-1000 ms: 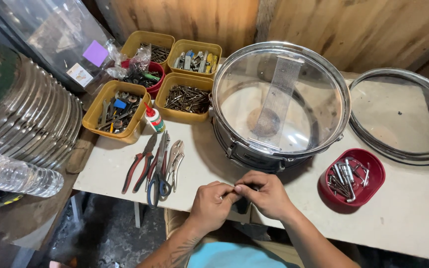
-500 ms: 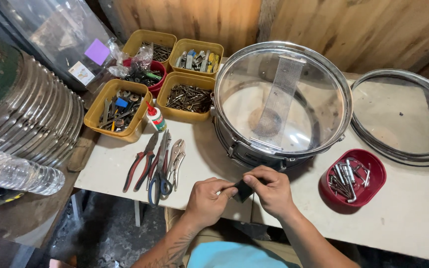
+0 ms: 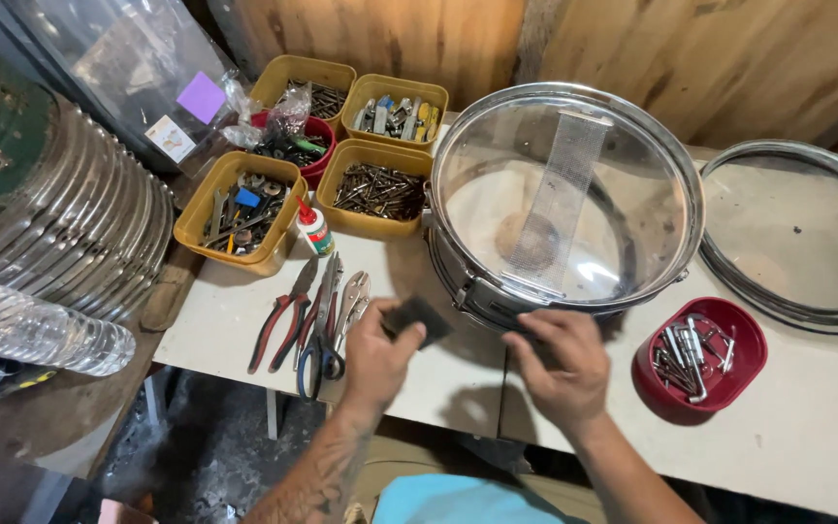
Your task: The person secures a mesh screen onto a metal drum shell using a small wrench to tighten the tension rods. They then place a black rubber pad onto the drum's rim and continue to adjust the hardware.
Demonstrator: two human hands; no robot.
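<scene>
Holding a small dark flat piece between thumb and fingers, the left hand hovers over the pale worktop, just beside the pliers and scissors. The right hand has its fingers curled on another dark piece, mostly hidden, touching the lower rim of the chrome snare drum with clear head. A red plastic bowl of metal keys stands near this hand.

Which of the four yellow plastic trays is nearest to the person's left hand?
The front-left yellow plastic tray with mixed tools, beside the small glue bottle; the others lie farther from the left hand.
</scene>
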